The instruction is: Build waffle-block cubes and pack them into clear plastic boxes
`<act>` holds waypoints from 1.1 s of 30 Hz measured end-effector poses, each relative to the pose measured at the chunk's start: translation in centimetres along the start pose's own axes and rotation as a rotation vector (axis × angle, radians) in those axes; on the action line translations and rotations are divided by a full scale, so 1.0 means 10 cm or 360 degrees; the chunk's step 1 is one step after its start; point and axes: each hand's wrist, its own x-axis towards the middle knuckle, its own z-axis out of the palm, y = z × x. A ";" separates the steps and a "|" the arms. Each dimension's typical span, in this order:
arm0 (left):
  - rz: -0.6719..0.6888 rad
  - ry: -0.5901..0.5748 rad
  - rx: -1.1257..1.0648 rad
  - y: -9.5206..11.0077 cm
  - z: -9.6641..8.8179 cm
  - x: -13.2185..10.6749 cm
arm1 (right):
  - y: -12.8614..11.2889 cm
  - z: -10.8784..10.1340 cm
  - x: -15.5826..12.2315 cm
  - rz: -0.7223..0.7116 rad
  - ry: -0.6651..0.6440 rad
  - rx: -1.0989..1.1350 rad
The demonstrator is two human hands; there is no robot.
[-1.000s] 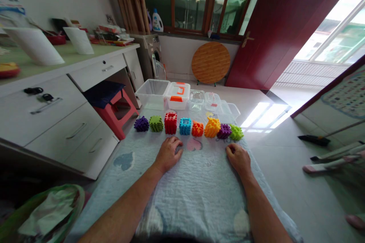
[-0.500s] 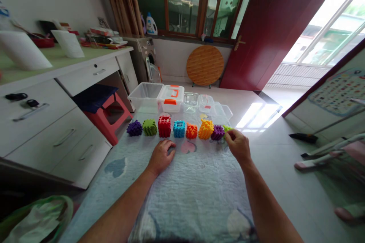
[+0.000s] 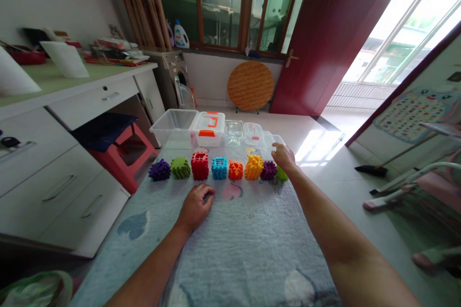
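Observation:
My left hand (image 3: 196, 205) rests on the cloth, fingers loosely curved and thumb apart, holding nothing. In front of it runs a row of interlocking foam-like block cubes: dark purple (image 3: 159, 170), green (image 3: 180, 168), red (image 3: 200, 166), blue (image 3: 219, 168), orange (image 3: 236, 170), yellow (image 3: 254, 167), purple (image 3: 268, 170) and light green (image 3: 282, 174). My right hand (image 3: 283, 155) reaches past the light green cube to the near side of a clear plastic container (image 3: 267, 140). Its fingers are curled together; whether they grip the container's edge is hidden.
Behind the cubes stand an open clear bin (image 3: 175, 127), a lidded box with orange clips (image 3: 208, 129) and smaller clear containers (image 3: 234, 133). A pink stool (image 3: 124, 156) and white desk (image 3: 57, 172) are at left. A round wooden tabletop (image 3: 250, 85) leans at the back.
My right hand has left the light green cube and moved forward to the rightmost clear container. My left hand stays on the cloth. The view has shifted slightly.

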 end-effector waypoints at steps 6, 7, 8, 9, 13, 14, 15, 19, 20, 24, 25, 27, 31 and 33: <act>-0.0012 -0.0001 -0.0009 0.02 -0.01 0.00 | -0.06 0.01 0.00 -0.0013 0.0021 -0.0083; -0.0013 -0.0001 -0.0010 0.02 -0.02 0.01 | -0.06 0.00 -0.02 -0.0022 0.0040 -0.0095; -0.0015 0.0000 -0.0010 0.03 -0.02 0.01 | -0.07 -0.01 -0.03 -0.0026 0.0064 -0.0106; -0.0015 0.0002 -0.0011 0.03 -0.02 0.01 | -0.07 -0.03 -0.05 -0.0024 0.0091 -0.0115; -0.0010 -0.0005 -0.0013 0.04 -0.03 0.00 | -0.04 -0.22 -0.19 -0.0005 0.0286 -0.0101; -0.0006 -0.0007 -0.0013 0.04 -0.03 0.00 | -0.03 -0.30 -0.26 -0.0021 0.0393 -0.0059; 0.0001 -0.0009 -0.0012 0.04 -0.03 0.00 | -0.03 -0.38 -0.35 -0.0051 0.0517 0.0000; 0.0032 -0.0005 0.0003 0.03 -0.03 0.01 | -0.11 -0.71 -0.90 -0.0268 0.0859 0.0305; 0.0036 -0.0004 0.0010 0.02 -0.02 0.01 | -0.14 -0.77 -1.07 -0.0320 0.0880 0.0370; 0.0050 -0.0010 0.0043 0.00 -0.01 0.01 | -0.33 -0.82 -1.69 -0.0665 0.0702 0.0530; 0.0050 -0.0014 0.0049 0.00 0.00 0.01 | -0.37 -0.78 -1.80 -0.0743 0.0631 0.0537; 0.0047 -0.0022 0.0057 0.00 0.00 0.01 | -0.46 -0.66 -1.97 -0.0850 0.0533 0.0520; 0.0025 -0.0064 0.0021 0.03 -0.03 0.00 | -0.63 -0.35 -2.15 -0.0819 0.0397 0.0361; 0.0035 -0.0094 -0.0098 0.05 -0.06 -0.02 | -0.73 -0.23 -2.20 -0.0777 0.0322 0.0295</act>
